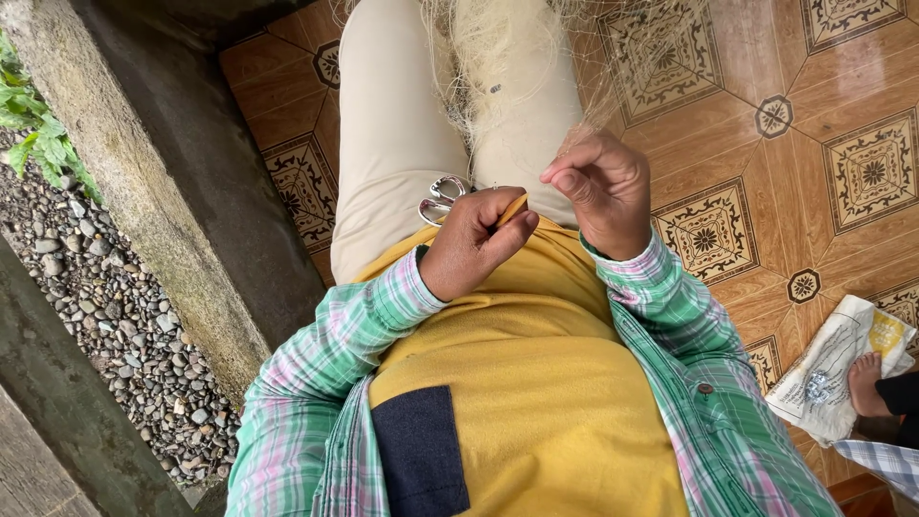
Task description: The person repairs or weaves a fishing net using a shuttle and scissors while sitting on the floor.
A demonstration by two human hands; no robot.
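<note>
The left hand is seen closed, its thumb and forefinger pinched on a thin yellow needle that juts up and to the right from the grip. A pair of scissors with metal loops lies on the lap just beside this hand, at its knuckles; whether the two touch cannot be told. The right hand is held just beside the left, its fingers curled inward and nearly shut, with fine strands of the net gathered at the fingertips. The net is pale and thin, draped over the beige trousers and spread onto the patterned tile floor. A concrete ledge and gravel are noted to the left of the frame. Another person's bare foot rests on a printed sack at the lower right.
</note>
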